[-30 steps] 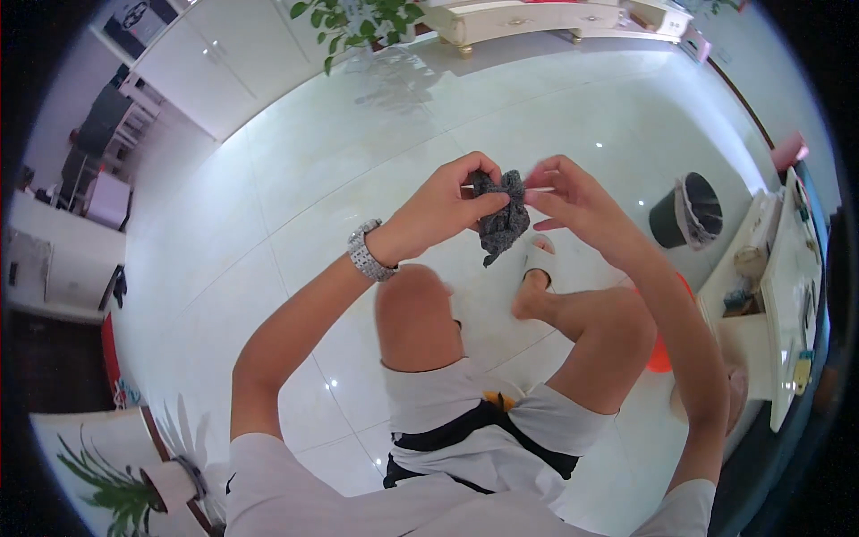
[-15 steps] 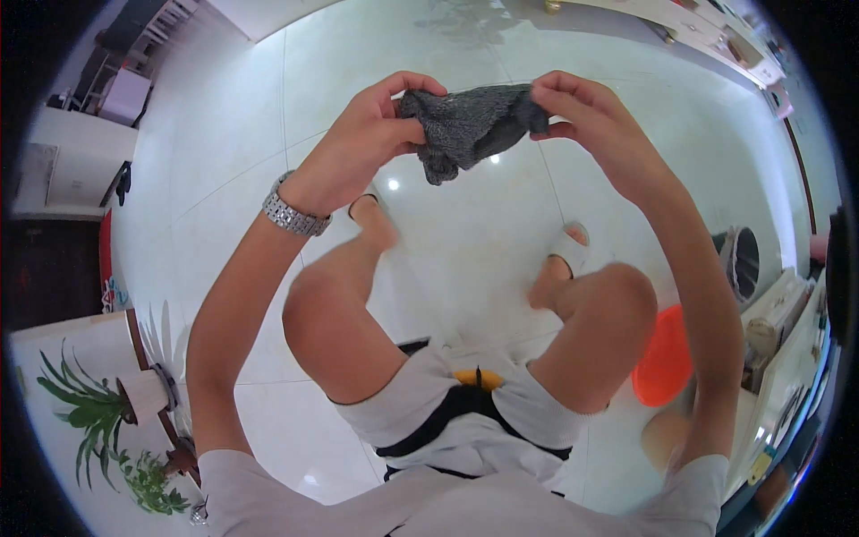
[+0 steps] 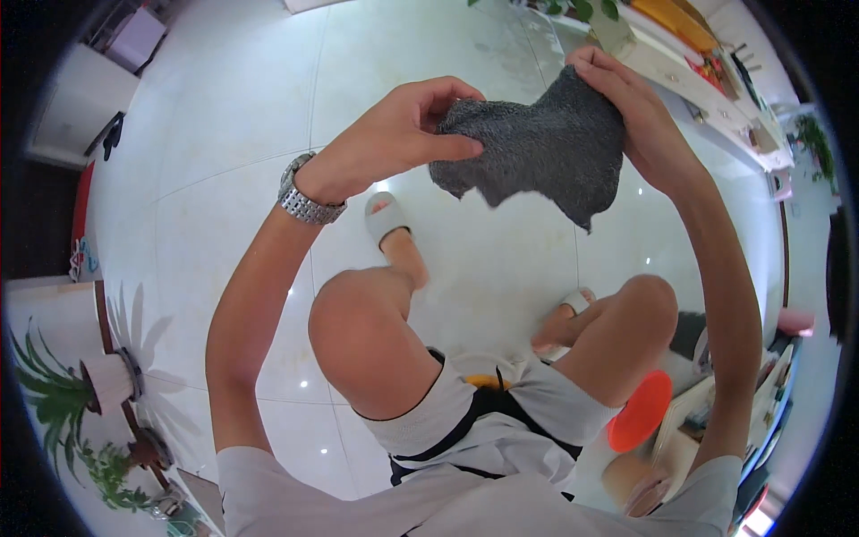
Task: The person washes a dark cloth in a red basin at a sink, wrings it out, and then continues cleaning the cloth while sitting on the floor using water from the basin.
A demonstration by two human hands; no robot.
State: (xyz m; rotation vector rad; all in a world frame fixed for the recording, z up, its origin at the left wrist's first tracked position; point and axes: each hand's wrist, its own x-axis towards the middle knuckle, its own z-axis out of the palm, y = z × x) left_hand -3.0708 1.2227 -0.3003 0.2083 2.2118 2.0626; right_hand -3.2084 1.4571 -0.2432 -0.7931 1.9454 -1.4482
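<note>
White tiled floor (image 3: 483,277) beneath a dark grey cloth (image 3: 546,143)

It spreads, glossy, across my remote view, a potted plant (image 3: 55,380) at left. I see the cloth held in mid-air, crinkled, its lower edge jagged. The left hand (image 3: 385,134) pinches one end; the right hand (image 3: 651,125) grips the other, its thumb hard to make out.

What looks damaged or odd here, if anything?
The dark grey cloth between the left hand and right hand: its lower edge is ragged, with uneven notches and a pointed tip toward the right. It looks torn, though folds could explain it.
</note>
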